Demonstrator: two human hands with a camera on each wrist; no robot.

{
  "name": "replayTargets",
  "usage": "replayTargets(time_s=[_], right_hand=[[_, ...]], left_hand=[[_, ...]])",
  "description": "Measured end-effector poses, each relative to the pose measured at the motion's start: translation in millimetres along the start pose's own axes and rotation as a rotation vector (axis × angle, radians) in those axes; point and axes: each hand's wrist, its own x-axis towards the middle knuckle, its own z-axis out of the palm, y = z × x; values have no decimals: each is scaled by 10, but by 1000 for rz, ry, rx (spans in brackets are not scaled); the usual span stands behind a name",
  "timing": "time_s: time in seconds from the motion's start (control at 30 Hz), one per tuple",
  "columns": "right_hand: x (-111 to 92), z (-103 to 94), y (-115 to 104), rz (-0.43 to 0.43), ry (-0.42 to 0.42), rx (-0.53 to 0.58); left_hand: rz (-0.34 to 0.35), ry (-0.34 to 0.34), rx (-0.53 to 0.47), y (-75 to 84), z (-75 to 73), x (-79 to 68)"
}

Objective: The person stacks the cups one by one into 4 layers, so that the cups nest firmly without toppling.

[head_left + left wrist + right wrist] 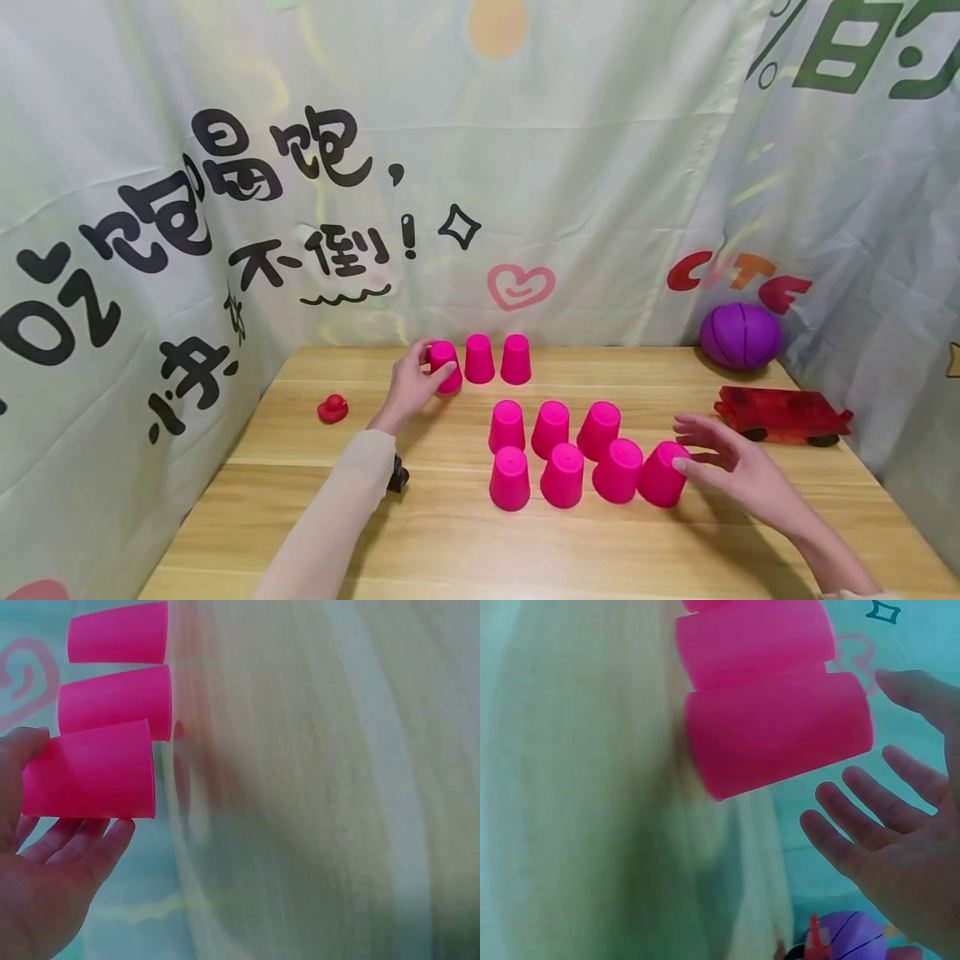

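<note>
Right of the red duck (332, 408), the left hand (411, 385) grips a pink cup (445, 354) in its fingers (105, 850); farther right of it, the right hand (735, 460), fingers spread wide, is beside the front row's end cup (660, 477).

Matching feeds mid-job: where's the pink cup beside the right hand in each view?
Head: pink cup lower right, front row's right end, beside the right hand.
Left wrist: not in it; the back-row cups show there.
Right wrist: pink cup near the middle, lowest of the cups, left of the hand.
Shared landmark: pink heart on the curtain, near centre in head, left edge in left wrist, upper right in right wrist.
</note>
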Motion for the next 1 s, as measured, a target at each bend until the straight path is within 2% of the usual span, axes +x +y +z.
replayTargets(time_s=[0.27,0.63,1.0], right_hand=[[-84,49,76,111,-44,17],[-137,147,163,142,-76,126],[-134,201,187,194,-95,108]], left_hand=[[-23,-3,-10,-78,43,71],[-63,-7,-11,-107,78,113],[-56,-19,2,-117,93,172]])
